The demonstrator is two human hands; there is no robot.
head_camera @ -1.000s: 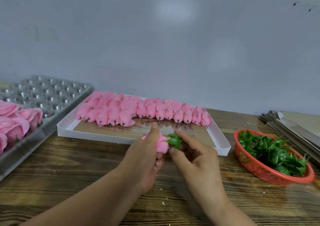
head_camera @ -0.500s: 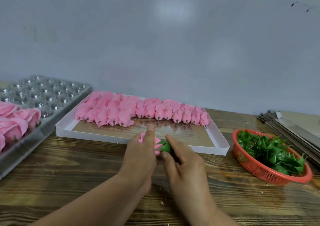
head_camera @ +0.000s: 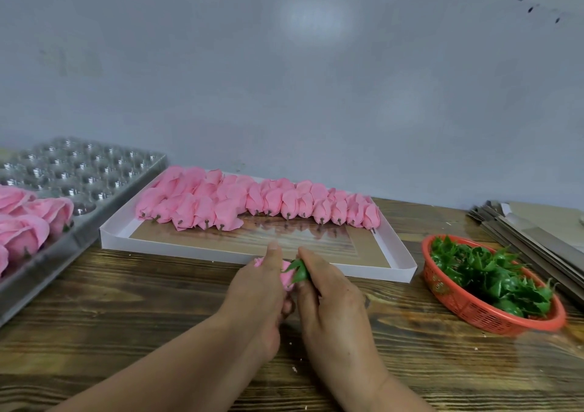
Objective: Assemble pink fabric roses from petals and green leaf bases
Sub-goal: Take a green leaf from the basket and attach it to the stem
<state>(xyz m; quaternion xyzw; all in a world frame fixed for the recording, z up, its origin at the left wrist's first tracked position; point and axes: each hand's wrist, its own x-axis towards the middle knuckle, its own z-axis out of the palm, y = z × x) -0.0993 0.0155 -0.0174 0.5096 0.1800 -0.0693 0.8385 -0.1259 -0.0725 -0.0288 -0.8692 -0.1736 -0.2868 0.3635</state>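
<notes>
Over the table (head_camera: pixel 126 310), the left hand (head_camera: pixel 259 294) grips a bud (head_camera: pixel 286 277) while the right hand (head_camera: pixel 331 297) pinches a green base (head_camera: pixel 300 272) against its end, likely to seat it. Spare bases fill the basket (head_camera: pixel 467 310) just right.

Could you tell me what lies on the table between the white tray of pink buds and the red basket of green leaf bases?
Nothing: in the head view, only bare wooden table separates the white tray from the red basket.

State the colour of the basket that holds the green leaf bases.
The basket is red-orange, seen clearly in the head view, at the right of the table.
</notes>
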